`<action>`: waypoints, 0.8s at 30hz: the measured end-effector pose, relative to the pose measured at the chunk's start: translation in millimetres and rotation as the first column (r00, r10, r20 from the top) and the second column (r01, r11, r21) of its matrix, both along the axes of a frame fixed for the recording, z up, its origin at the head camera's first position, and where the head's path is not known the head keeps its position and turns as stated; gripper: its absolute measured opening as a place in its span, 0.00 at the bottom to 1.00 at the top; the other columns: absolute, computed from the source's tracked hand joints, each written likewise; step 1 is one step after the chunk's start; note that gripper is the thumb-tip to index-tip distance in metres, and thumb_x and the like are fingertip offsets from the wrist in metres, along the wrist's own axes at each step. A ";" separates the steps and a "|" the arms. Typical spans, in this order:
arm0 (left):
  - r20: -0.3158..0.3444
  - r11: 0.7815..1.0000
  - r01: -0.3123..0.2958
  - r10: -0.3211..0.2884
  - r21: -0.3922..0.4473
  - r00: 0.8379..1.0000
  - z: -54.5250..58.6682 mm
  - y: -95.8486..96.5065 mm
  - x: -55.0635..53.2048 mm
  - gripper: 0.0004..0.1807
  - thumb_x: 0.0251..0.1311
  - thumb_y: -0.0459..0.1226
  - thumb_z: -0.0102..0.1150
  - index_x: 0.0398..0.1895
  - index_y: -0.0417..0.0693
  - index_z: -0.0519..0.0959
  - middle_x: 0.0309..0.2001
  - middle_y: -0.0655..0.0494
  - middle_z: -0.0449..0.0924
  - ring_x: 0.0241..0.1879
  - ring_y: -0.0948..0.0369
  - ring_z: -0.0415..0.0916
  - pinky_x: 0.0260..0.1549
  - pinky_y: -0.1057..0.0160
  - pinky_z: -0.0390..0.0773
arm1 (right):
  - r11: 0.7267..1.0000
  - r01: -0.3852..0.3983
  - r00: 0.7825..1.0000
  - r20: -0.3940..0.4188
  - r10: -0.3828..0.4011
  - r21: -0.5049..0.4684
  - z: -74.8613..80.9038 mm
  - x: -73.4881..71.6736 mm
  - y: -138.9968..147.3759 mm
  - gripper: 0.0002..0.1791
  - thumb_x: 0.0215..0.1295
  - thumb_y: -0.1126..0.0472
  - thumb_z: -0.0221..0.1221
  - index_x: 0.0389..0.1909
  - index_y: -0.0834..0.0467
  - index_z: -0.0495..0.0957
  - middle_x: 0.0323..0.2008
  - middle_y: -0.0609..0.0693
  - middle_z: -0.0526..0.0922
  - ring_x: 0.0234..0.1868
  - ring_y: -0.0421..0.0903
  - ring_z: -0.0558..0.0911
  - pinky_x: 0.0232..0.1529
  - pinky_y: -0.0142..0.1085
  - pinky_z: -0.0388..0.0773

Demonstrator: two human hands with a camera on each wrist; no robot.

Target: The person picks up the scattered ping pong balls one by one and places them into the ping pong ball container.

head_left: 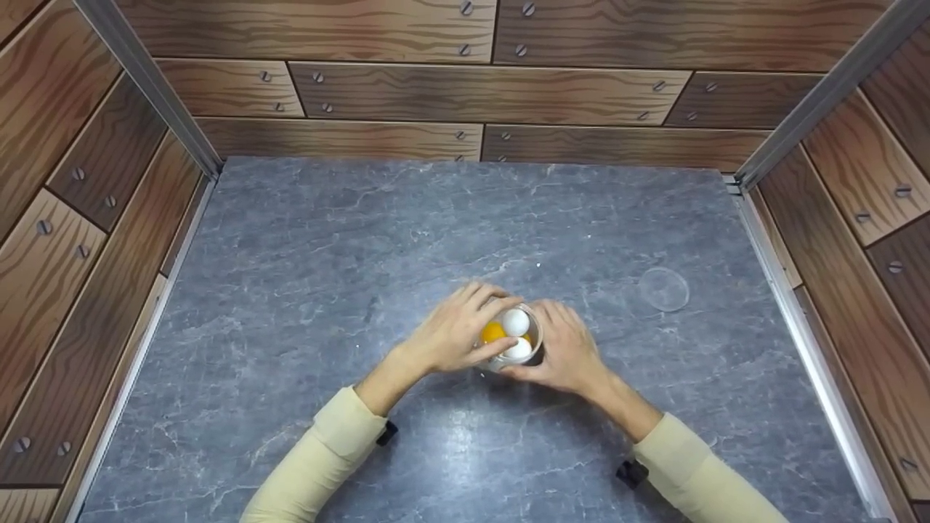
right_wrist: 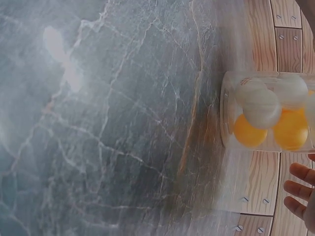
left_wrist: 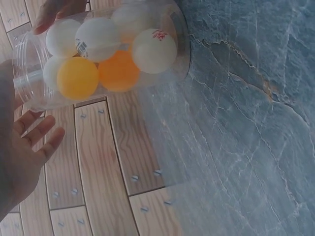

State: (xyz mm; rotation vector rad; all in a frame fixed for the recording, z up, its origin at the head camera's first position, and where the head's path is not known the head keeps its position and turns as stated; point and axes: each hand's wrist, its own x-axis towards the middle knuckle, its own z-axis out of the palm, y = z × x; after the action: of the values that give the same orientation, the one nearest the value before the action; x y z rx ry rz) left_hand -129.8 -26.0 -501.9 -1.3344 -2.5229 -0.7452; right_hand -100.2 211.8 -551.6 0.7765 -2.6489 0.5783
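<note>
A clear plastic jar point(left_wrist: 147, 89) stands upright on the table, holding white balls point(left_wrist: 153, 51) and orange balls point(left_wrist: 118, 72) that look like table tennis balls. My left hand point(head_left: 458, 330) holds the jar at its left side near the top; the index finger lies along the far rim and the thumb crosses over the mouth. From the right, my right hand point(head_left: 567, 349) grips the jar, its thumb at the front and fingers along the far right side. In both wrist views, some lower fingers point(left_wrist: 42, 132) hang loose beside the jar wall. The jar's mouth has no lid on it.
A clear round disc point(head_left: 663, 289), like a lid, lies flat on the grey marbled table point(head_left: 327, 240), right of the hands. Wood-patterned walls point(head_left: 479, 91) close in the back and both sides. A small clear round piece point(head_left: 712, 441) lies beside the right sleeve.
</note>
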 end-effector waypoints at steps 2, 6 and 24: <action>0.010 1.000 -0.005 0.005 -0.005 1.000 -1.0 -1.4 1.5 0.32 0.73 0.57 0.58 0.72 0.51 0.73 0.65 0.52 0.77 0.63 0.54 0.75 0.63 0.54 0.80 | 1.000 -0.005 1.000 -0.003 0.005 0.005 -0.2 0.9 -0.6 0.59 0.55 0.10 0.47 0.59 0.61 0.78 0.48 0.54 0.84 0.48 0.52 0.81 0.55 0.51 0.81; 0.024 1.000 -0.016 0.016 -0.001 1.000 -2.8 -5.4 3.5 0.34 0.72 0.58 0.59 0.73 0.50 0.72 0.67 0.52 0.76 0.64 0.54 0.75 0.64 0.54 0.80 | 1.000 -0.016 1.000 -0.005 0.016 0.010 0.8 1.7 -1.8 0.59 0.55 0.10 0.48 0.60 0.61 0.77 0.49 0.54 0.84 0.50 0.52 0.82 0.55 0.50 0.80; -0.053 0.989 -0.109 0.104 -0.098 0.993 -12.7 -23.2 6.6 0.54 0.63 0.70 0.57 0.81 0.44 0.62 0.80 0.46 0.65 0.81 0.46 0.61 0.80 0.41 0.61 | 0.995 0.030 0.992 0.119 -0.041 0.095 11.0 6.6 13.4 0.70 0.41 0.21 0.72 0.77 0.62 0.62 0.69 0.62 0.76 0.69 0.61 0.77 0.73 0.60 0.71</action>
State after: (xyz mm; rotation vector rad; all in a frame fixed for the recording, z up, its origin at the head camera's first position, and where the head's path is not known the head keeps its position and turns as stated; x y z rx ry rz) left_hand -123.2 -49.1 -514.6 -1.2205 -2.6013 -0.5656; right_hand -93.6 225.2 -540.7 0.7404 -2.8127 0.5104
